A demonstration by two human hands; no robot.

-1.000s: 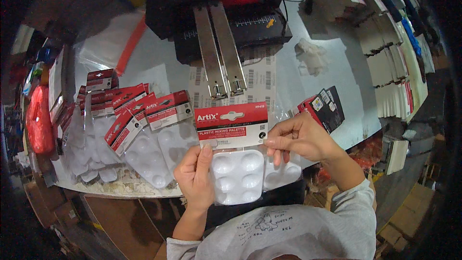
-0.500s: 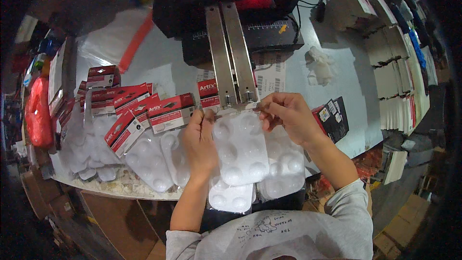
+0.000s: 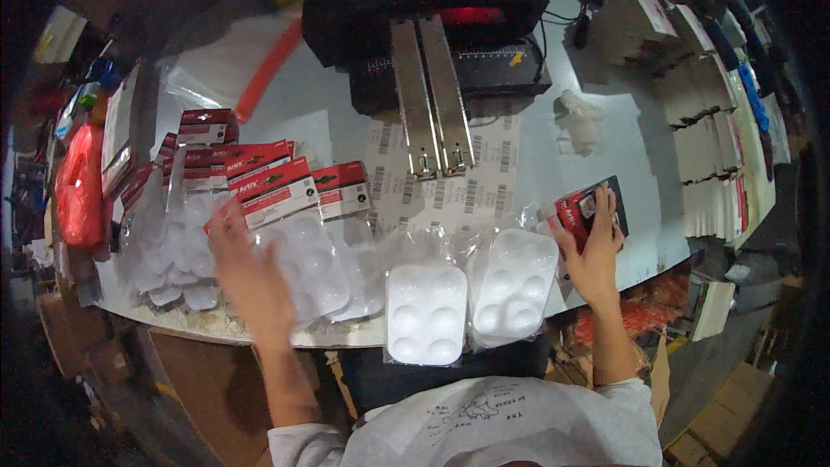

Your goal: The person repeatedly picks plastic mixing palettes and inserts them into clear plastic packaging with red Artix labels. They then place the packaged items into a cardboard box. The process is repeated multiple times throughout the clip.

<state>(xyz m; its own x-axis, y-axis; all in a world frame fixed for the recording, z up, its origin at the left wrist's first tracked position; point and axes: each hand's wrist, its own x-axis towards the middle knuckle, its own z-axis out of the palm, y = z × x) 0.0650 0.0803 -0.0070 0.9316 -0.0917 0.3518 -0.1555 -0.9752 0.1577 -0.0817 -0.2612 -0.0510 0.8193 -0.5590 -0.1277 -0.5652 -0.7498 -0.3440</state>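
My left hand [image 3: 251, 272], smeared by motion, is over the left part of the table. It is at the edge of a bagged white paint palette [image 3: 303, 259] topped by a red-and-white header card [image 3: 277, 195]; whether it grips this is unclear. My right hand [image 3: 595, 255] reaches over a stack of red-and-black cards [image 3: 575, 214], thumb apart from the stretched fingers, which rest on the stack. Between my hands, two more white palettes lie in clear bags at the front edge, one nearer the middle [image 3: 426, 311] and a tilted one [image 3: 516, 281] to its right.
A black stapling machine [image 3: 450, 78] stands at the back, two metal arms [image 3: 432, 95] pointing toward me. More carded palettes [image 3: 186, 233] are piled at left. Stacked cartons [image 3: 705, 138] line the right side. A crumpled whitish piece [image 3: 579, 121] and a red-edged plastic sheet [image 3: 268, 69] lie farther back.
Both hands have left the metal arms, where they held a bagged palette's top edge. My left hand has moved left to the carded palettes; my right hand has moved right onto the card stack.
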